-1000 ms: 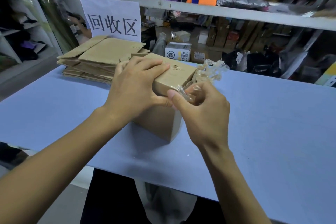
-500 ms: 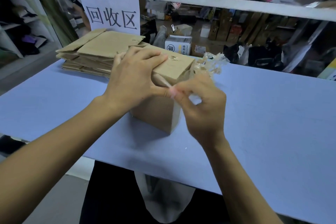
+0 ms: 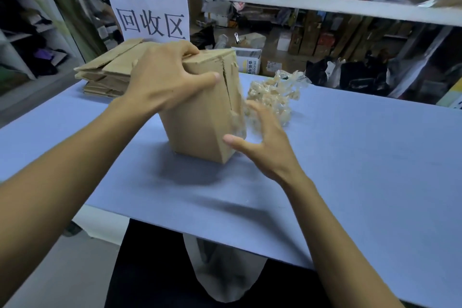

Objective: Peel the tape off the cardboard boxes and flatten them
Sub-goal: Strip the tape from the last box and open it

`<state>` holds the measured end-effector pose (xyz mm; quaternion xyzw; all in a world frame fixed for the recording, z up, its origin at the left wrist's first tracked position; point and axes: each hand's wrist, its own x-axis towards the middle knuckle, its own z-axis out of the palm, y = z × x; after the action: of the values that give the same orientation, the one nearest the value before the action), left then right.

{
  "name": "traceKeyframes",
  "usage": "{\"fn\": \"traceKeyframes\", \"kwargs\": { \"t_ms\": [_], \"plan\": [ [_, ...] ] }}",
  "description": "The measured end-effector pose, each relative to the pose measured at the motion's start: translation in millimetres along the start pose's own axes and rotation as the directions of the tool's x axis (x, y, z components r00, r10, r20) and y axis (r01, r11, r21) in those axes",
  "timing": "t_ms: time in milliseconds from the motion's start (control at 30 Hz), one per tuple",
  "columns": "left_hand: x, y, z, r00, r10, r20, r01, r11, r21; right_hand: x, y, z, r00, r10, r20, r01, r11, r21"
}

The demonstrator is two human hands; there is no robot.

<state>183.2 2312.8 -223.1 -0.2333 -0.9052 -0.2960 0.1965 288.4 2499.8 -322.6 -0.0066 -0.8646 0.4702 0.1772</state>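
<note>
Brown, upright cardboard box [image 3: 200, 112] at table centre, tipped slightly toward 1 o'clock, base corner on the pale blue tabletop [image 3: 350, 170]. Left hand [image 3: 162, 80] clamped over the box top from 10 o'clock, thumb stretched along the near face, fingers curled over the far edge. Right hand [image 3: 262, 142] at the box's 4 o'clock, fingers spread apart and holding nothing, thumb tip just beside the lower right edge.

Step in hand, by the look of it: tape-peeling on this box, mid-turn to reach another face. Seam down the near face already split, ragged at the top. Blurred, pale shreds [image 3: 237, 117] along the right edge at 3 o'clock, possibly leftover clear tape, too smeared to be sure.

Crumpled heap of clear peeled tape [image 3: 272, 92] at 2 o'clock, near the box. Stack of flattened brown cardboard [image 3: 105, 75] at 10 o'clock, under a white paper sign with black characters [image 3: 150, 12].

Next, likely: pinch any remaining strip at the right edge, pull free, then press the opened box flat and add to the stack. Calls for a firm left-hand hold against the pull.
</note>
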Motion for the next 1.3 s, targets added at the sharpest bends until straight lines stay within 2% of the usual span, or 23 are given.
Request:
{"fn": "traceKeyframes", "kwargs": {
  "t_ms": [67, 133, 233, 300, 367, 400, 433, 467, 533, 567, 633, 700, 767, 867, 900, 1000, 1067, 1167, 1233, 1300],
  "plan": [
    [2.9, -0.3, -7.0, 0.999, -0.043, -0.017, 0.042, 0.997, -0.065, 7.8, -6.6, 11.7, 1.0, -0.005, 0.023, 0.004, 0.999, 0.047],
    [3.0, -5.2, -14.6, 0.996, -0.081, -0.032, 0.076, 0.988, -0.136, 15.8, -14.3, 14.3, 0.999, -0.036, -0.026, 0.038, 0.998, 0.055],
    [4.0, -20.9, -22.5, 0.984, -0.171, -0.042, 0.146, 0.926, -0.348, 25.2, -29.9, 3.8, 0.993, -0.102, -0.051, 0.105, 0.993, 0.046],
    [0.7, -35.6, -21.4, 0.97, -0.242, 0.002, 0.214, 0.855, -0.472, 33.4, -43.4, -5.6, 0.984, -0.158, -0.087, 0.161, 0.987, 0.029],
    [-6.3, -47.5, -18.9, 0.943, -0.313, 0.111, 0.318, 0.754, -0.574, 41.7, -55.6, -11.7, 0.974, -0.147, -0.171, 0.161, 0.984, 0.072],
    [-9.9, -52.9, -15.4, 0.931, -0.331, 0.157, 0.359, 0.746, -0.561, 45.8, -58.3, -11.4, 0.972, -0.12, -0.2, 0.138, 0.988, 0.075],
    [-13.7, -55.8, -12.4, 0.93, -0.324, 0.17, 0.366, 0.796, -0.483, 48.5, -59.4, -9.1, 0.969, -0.116, -0.216, 0.125, 0.992, 0.026],
    [-17.1, -55.6, -9.3, 0.942, -0.298, 0.156, 0.335, 0.875, -0.35, 50.1, -58.3, -4.8, 0.968, -0.132, -0.213, 0.121, 0.991, -0.063],
    [-21.0, -47.2, -2.3, 0.987, -0.131, 0.09, 0.141, 0.983, -0.114, 51.9, -53.2, 5.9, 0.971, -0.141, -0.192, 0.099, 0.972, -0.213],
    [-22.5, -39.5, 1.4, 0.992, -0.034, 0.119, 0.043, 0.996, -0.075, 52.1, -51.8, 10.1, 0.973, -0.125, -0.196, 0.075, 0.967, -0.244],
    [-22.3, -26.8, 14.1, 0.957, 0.106, 0.27, -0.105, 0.994, -0.019, 56.0, -51.4, 14.6, 0.962, -0.096, -0.254, 0.028, 0.966, -0.258],
    [-20.5, -25.2, 29.9, 0.923, 0.165, 0.346, -0.221, 0.967, 0.13, 59.4, -51.9, 14.6, 0.957, -0.061, -0.283, -0.014, 0.966, -0.257],
    [-18.3, -28.3, 37.5, 0.923, 0.175, 0.343, -0.257, 0.943, 0.212, 61.9, -45.1, 5.2, 0.954, -0.023, -0.298, -0.047, 0.973, -0.227],
    [-10.3, -36.1, 41.1, 0.92, 0.174, 0.351, -0.255, 0.947, 0.198, 60.9, -29.0, -33.7, 0.91, 0.066, -0.409, -0.09, 0.995, -0.038],
    [-7.2, -37.5, 41.4, 0.913, 0.174, 0.37, -0.262, 0.943, 0.204, 60.6, -25.3, -45.5, 0.909, 0.061, -0.413, -0.088, 0.995, -0.048],
    [4.7, -33.2, 40.3, 0.868, 0.167, 0.467, -0.276, 0.945, 0.174, 61.9, -15.8, -63.4, 0.934, 0.023, -0.357, -0.139, 0.943, -0.302],
    [12.9, -22.0, 39.9, 0.845, 0.181, 0.504, -0.262, 0.96, 0.094, 63.4, -15.0, -62.0, 0.948, 0.016, -0.317, -0.13, 0.93, -0.342],
    [12.5, -2.1, 47.7, 0.858, 0.287, 0.426, -0.29, 0.955, -0.06, 66.0, -23.8, -43.4, 0.978, 0.043, -0.203, -0.082, 0.979, -0.188],
    [6.2, 2.1, 54.9, 0.874, 0.316, 0.37, -0.29, 0.949, -0.125, 71.1, -24.9, -25.2, 0.985, 0.053, -0.165, -0.086, 0.976, -0.202],
    [1.6, -3.1, 59.2, 0.892, 0.3, 0.337, -0.24, 0.948, -0.208, 76.8, -24.9, -9.6, 0.981, 0.053, -0.185, -0.098, 0.965, -0.242]
  ]
}}
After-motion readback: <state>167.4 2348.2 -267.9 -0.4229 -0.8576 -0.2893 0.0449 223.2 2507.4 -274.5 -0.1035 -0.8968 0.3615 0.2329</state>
